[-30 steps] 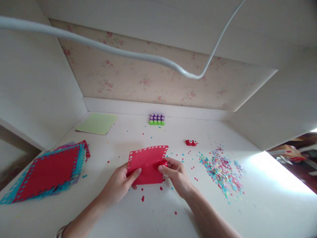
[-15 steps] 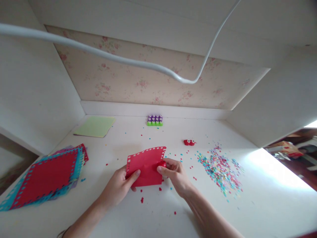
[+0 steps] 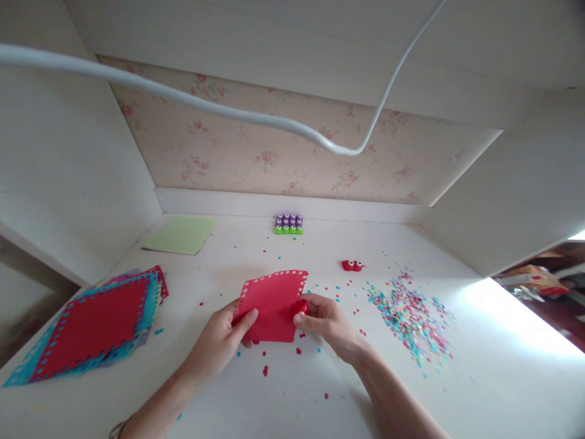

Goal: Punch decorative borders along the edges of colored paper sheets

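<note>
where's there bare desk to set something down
Nearly bare: front left, between the paper stack and left forearm; at the back, between green sheets and the purple-green cluster. Crowded: the confetti pile at right, and scattered bits around the red card.

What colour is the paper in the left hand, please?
The paper is red, as the head view shows.

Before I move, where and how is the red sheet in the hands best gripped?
I'd grip the red sheet by its left edge, coming from the left, thumb on top and fingers underneath, as the left hand does. It's thin, so a light pinch should suit; the right hand holds a red punch at the right edge, crowding that side.
</note>
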{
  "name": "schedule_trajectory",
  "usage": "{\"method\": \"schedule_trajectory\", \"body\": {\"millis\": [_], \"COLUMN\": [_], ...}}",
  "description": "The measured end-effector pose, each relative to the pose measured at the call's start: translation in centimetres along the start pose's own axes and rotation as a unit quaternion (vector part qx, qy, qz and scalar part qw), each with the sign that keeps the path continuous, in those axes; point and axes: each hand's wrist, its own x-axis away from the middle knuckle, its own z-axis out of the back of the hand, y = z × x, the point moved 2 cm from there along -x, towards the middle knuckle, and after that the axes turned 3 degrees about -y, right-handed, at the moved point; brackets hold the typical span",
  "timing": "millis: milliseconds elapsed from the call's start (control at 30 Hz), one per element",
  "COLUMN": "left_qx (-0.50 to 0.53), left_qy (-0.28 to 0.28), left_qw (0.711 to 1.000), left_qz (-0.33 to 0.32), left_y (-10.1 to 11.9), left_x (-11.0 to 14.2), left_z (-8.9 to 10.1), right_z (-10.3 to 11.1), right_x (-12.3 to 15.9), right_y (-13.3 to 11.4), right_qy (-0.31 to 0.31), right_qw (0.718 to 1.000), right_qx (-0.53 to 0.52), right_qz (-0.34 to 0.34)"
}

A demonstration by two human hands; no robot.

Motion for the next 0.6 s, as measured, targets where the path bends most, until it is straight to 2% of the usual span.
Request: {"method": "schedule_trajectory", "body": {"millis": [100,300,600], "left_qx": [0.002,0.002,0.007], "left_qy": [-0.002,0.000,0.017], "left_qw": [1.000,1.000,1.000], "left_qz": [0.008,0.016,0.014], "left_y": [-0.08,-0.38,-0.08], "left_x": [0.07,0.05,0.11], "left_z": [-0.08,-0.22,-0.45], "right_z": [-0.01,0.35,0.73], "right_x": [0.05,-0.14,-0.21], "right_y": [-0.08,0.36,0.71], "right_qy": [-0.003,0.038,0.063], "right_qw": [1.000,0.999,0.998], "right_qx": [0.001,-0.016,-0.030], "right_qz": [-0.006,0.002,-0.002]}}
